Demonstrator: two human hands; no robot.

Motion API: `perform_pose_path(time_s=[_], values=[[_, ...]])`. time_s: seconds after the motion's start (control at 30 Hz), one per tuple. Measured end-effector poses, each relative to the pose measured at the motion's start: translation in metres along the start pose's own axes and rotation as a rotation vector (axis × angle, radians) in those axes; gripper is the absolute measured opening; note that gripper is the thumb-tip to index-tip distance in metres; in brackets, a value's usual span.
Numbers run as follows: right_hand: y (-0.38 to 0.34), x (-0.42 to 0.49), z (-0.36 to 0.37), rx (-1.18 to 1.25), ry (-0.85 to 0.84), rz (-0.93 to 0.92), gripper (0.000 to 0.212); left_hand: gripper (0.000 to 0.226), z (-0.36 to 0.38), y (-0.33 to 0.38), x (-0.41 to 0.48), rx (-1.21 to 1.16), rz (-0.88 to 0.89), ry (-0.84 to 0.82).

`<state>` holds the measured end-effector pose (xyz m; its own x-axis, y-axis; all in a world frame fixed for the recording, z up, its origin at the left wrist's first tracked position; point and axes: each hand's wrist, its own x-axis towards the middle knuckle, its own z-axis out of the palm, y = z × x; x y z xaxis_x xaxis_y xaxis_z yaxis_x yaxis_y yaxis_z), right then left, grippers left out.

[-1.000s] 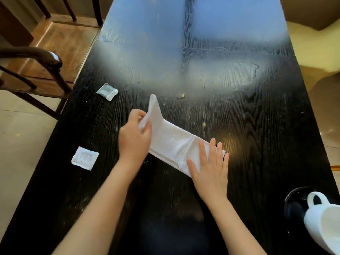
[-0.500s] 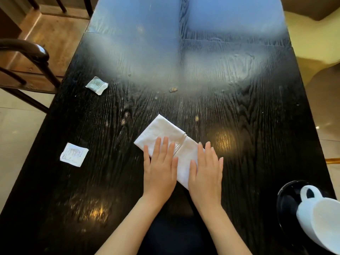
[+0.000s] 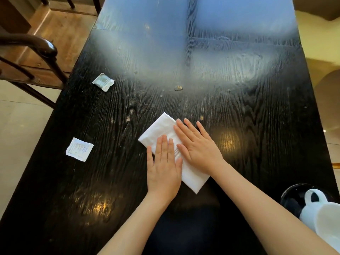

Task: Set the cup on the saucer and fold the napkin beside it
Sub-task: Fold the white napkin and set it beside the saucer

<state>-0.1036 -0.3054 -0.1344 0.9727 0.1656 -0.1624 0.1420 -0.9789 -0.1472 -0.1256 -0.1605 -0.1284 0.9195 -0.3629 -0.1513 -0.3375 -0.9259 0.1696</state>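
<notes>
Both hands lie flat and spread on the white napkin (image 3: 161, 129), which rests folded into a long strip set at a slant near the middle of the dark wooden counter (image 3: 257, 100). The left hand (image 3: 163, 168) covers the strip's near-left edge with fingers together and pointing away from the person, while the right hand (image 3: 198, 146) lies across the middle with its fingers fanned toward the far left. Neither hand pinches anything; the open palms look placed to press the layers down and set the crease, which suggests the fold is being flattened rather than begun. The napkin's far corner and its near corner stick out from under the palms, so the strip is pinned along its middle and unlikely to slide on the glossy wood. At the lower right the white cup (image 3: 320, 212) sits on a black saucer (image 3: 290, 197), partly cut off by the frame edge, well apart from the napkin; that part of the task seems done, and the napkin would probably need moving closer to count as beside it. Two small paper packets (image 3: 79, 149) (image 3: 103, 82) lie to the left, clear of the work.
</notes>
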Motion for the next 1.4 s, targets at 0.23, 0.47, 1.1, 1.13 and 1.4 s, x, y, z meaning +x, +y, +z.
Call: perform_pose_path(time_s=[0.23, 0.47, 1.1, 1.13, 1.4], values=[[0.0, 0.001, 0.001, 0.021, -0.008, 0.007, 0.059, 0.059, -0.031, -0.045, 0.053, -0.269, -0.2, 0.079], [-0.021, -0.016, -0.01, 0.112, 0.085, 0.184, 0.068, 0.034, -0.06, -0.066, 0.108, -0.542, -0.171, -0.286], [-0.03, -0.074, -0.029, 1.497, 0.479, 0.741, 0.026, 0.041, -0.067, 0.021, -0.008, -0.671, 0.115, 0.157], [-0.025, -0.077, -0.031, 1.603, 0.479, 0.769, 0.028, 0.039, -0.059, 0.03, -0.016, -0.606, 0.168, 0.181], [-0.004, -0.085, -0.029, 1.358, 0.356, 0.778, 0.015, 0.045, -0.004, 0.047, -0.047, -0.103, 0.35, 0.149]])
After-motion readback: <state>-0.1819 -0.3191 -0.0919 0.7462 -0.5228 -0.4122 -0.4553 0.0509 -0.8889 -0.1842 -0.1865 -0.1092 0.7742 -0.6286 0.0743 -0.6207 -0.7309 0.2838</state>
